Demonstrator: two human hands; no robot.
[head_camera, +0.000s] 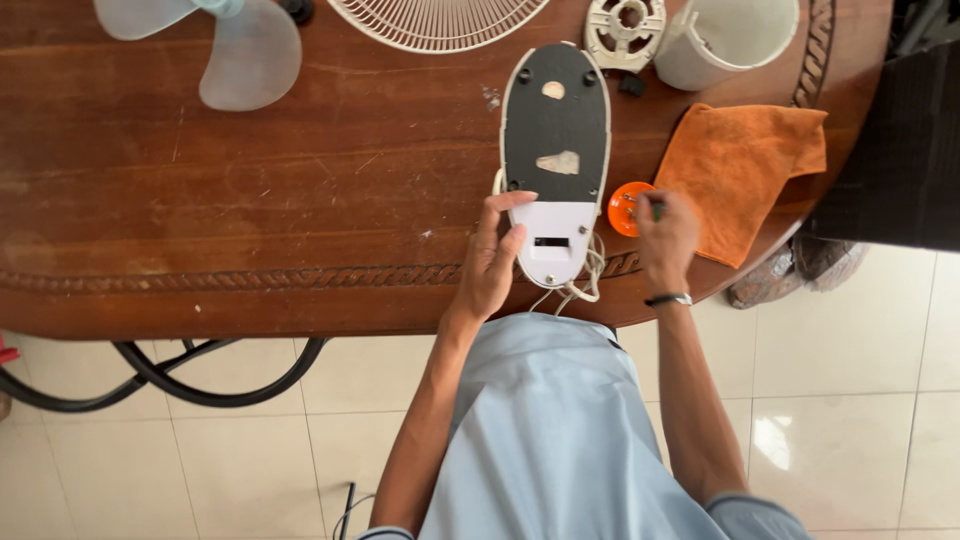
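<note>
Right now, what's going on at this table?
A person in a light blue shirt has a fan taken apart on a wooden table. The left hand rests on the near end of the overturned oval fan base, steadying it. The right hand reaches into a small orange dish, pinching something too small to identify. An orange cloth, fan blade, wire grille and white housing lie around.
</note>
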